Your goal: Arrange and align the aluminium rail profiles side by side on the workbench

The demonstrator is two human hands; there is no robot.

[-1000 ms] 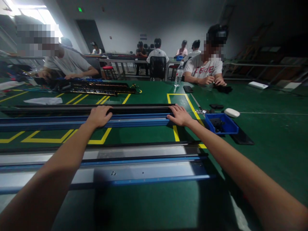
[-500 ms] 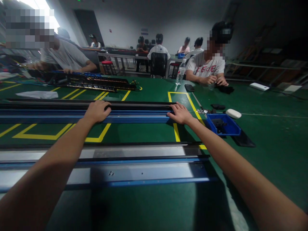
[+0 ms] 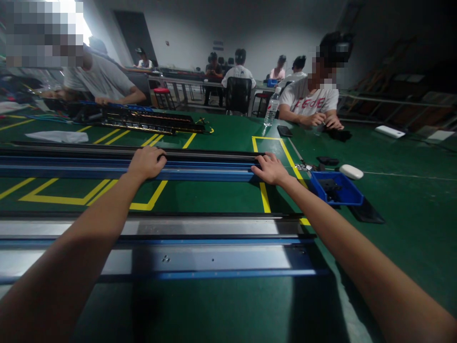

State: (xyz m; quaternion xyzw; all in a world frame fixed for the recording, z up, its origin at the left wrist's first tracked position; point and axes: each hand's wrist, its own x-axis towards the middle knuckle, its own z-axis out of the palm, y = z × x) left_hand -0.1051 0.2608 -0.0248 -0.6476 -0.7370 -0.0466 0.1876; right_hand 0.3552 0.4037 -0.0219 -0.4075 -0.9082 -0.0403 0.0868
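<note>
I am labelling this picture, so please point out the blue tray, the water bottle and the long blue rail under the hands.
blue tray (image 3: pixel 343 202), head view, on its near rim.
water bottle (image 3: pixel 272 109), head view, on its body.
long blue rail (image 3: pixel 209 172), head view, on its blue front face.

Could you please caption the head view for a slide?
Left hand grips and right hand touches the far blue rail beside a blue bin.
</note>
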